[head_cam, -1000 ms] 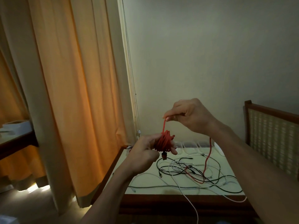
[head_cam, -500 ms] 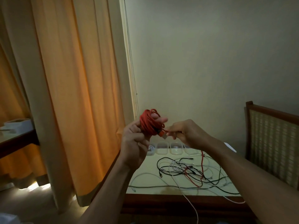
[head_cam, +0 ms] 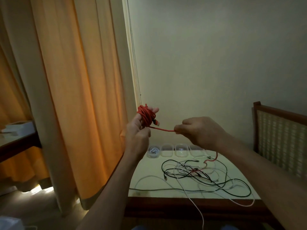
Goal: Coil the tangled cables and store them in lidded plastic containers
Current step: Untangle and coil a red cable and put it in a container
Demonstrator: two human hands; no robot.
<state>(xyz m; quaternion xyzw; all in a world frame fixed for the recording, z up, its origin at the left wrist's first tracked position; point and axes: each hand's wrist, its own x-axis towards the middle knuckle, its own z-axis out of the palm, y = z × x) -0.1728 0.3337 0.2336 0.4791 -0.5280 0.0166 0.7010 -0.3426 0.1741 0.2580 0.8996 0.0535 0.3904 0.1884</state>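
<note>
A red cable [head_cam: 147, 116] is wound in a thick bundle around the fingers of my left hand [head_cam: 138, 130], held up above the table. A short red strand runs from the bundle to my right hand [head_cam: 197, 131], which pinches it taut at the same height. The cable's loose tail [head_cam: 213, 158] hangs behind my right forearm down to the table. Below lies a tangle of black and white cables [head_cam: 196, 173]. Several clear plastic containers [head_cam: 181, 149] stand in a row at the table's back edge; the leftmost one [head_cam: 153, 151] holds a coiled white cable.
The small pale-topped table [head_cam: 146, 170] has a dark wooden front edge, and one white cable [head_cam: 199, 211] hangs over it. Orange curtains [head_cam: 74, 97] hang at the left. A wooden cane-panelled frame [head_cam: 280, 138] stands at the right. A second table with a white box [head_cam: 18, 128] is far left.
My left hand lifted the red bundle from low over the table up to chest height. My right hand came down from above the bundle and pulled the strand out sideways to the right.
</note>
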